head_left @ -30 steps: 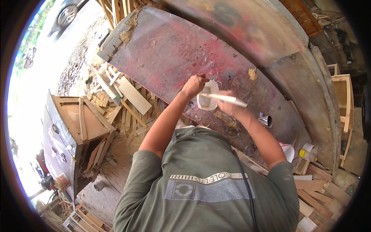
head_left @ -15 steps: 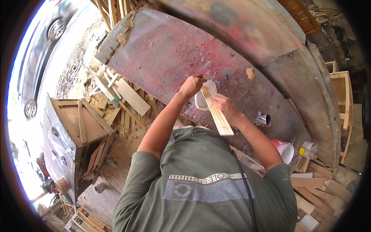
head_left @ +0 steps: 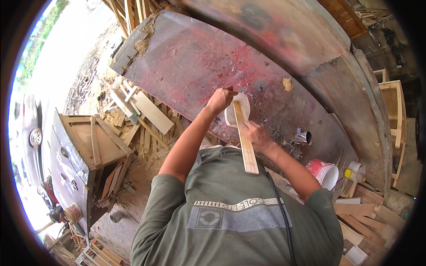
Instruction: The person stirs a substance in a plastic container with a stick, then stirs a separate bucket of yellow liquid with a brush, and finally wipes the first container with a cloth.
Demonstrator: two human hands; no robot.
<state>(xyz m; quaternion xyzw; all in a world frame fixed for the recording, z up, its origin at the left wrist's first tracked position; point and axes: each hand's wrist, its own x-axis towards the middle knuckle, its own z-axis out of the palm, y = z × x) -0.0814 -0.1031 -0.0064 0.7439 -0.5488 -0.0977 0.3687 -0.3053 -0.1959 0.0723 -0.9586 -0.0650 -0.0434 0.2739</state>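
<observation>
Scrap wood (head_left: 133,111) lies heaped at the far left beside an open wooden box (head_left: 95,142), all well apart from the work. Moving right, the person's left hand (head_left: 220,98) is closed in a fist at the rim of a white container (head_left: 233,115) that sits on the stained red workbench (head_left: 186,62); what it pinches there I cannot tell. A pale wooden strip (head_left: 245,139) runs from over the container back toward the person's chest, and the right hand (head_left: 257,136) wraps its fingers around the strip's middle. Further right stand a small shiny metal can (head_left: 302,138) and a red and white bucket (head_left: 325,172) near the bench's edge. My worry is the container: pressure from the long strip could tip it and spill whatever it holds across the bench. A swing of the right elbow might also catch the can.
</observation>
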